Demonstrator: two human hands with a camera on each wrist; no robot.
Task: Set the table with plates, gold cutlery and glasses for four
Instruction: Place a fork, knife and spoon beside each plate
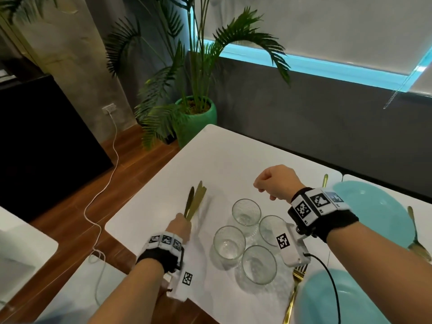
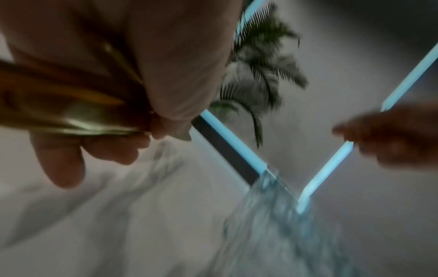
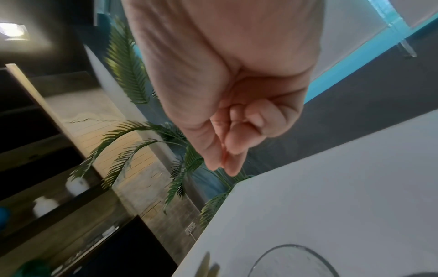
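Observation:
My left hand (image 1: 181, 222) grips a bundle of gold cutlery (image 1: 196, 202) by the handles, tips pointing away over the white table (image 1: 224, 160). In the left wrist view the left hand (image 2: 147, 131) curls round the blurred gold cutlery (image 2: 71, 112). My right hand (image 1: 265, 185) hovers beyond several empty glasses (image 1: 246, 211), curled into a fist with nothing in it. The right wrist view shows the right hand (image 3: 225, 161) with fingers folded in, above the table (image 3: 343, 187) and a glass rim (image 3: 294, 249).
Two light blue plates (image 1: 374, 206) (image 1: 343, 305) lie at the right. A gold fork (image 1: 295, 288) lies beside the near plate, and another gold piece (image 1: 415, 232) by the far one. A potted palm (image 1: 196, 113) stands past the table's far corner. A white cable (image 1: 100, 206) trails on the floor.

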